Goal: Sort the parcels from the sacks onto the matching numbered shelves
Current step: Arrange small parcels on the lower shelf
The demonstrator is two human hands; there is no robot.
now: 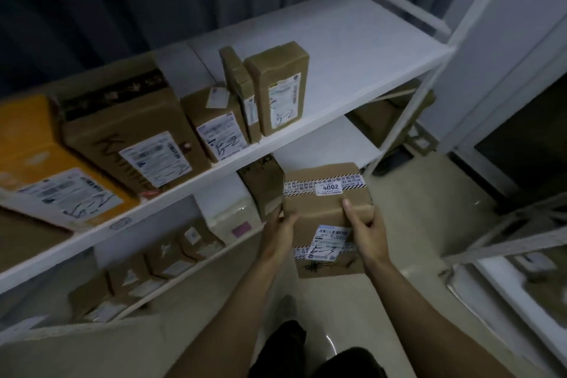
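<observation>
Between my two grips: the box (325, 209) hangs in the air over the floor, just off the front edge of the lower shelf (322, 147).
Left grip (280, 224): closed on the box's left edge about mid-length, with the fingers curled under and out of sight.
Right grip (365, 230): the thumb lies across the top and the fingers wrap the right edge, so it clamps the box.
Long axis: it runs from me toward the shelves, and the end with the 4002 sticker points at the gap under the upper shelf (352, 49).
Box from the grips: both hold it near the middle, so half reaches ahead of them and half trails back toward me.
Nearer side: the left grip is closer to the shelf edge, just beside a brown carton (260, 184) standing on the lower shelf.
Label (329, 244): the handwriting reads 5- and then a digit I cannot make out.
Neighbours: a standing parcel (279, 86) on the upper shelf is marked 5-2.
Judgement: I would lead with the far end, to the right of the carton, once the number is matched.
</observation>
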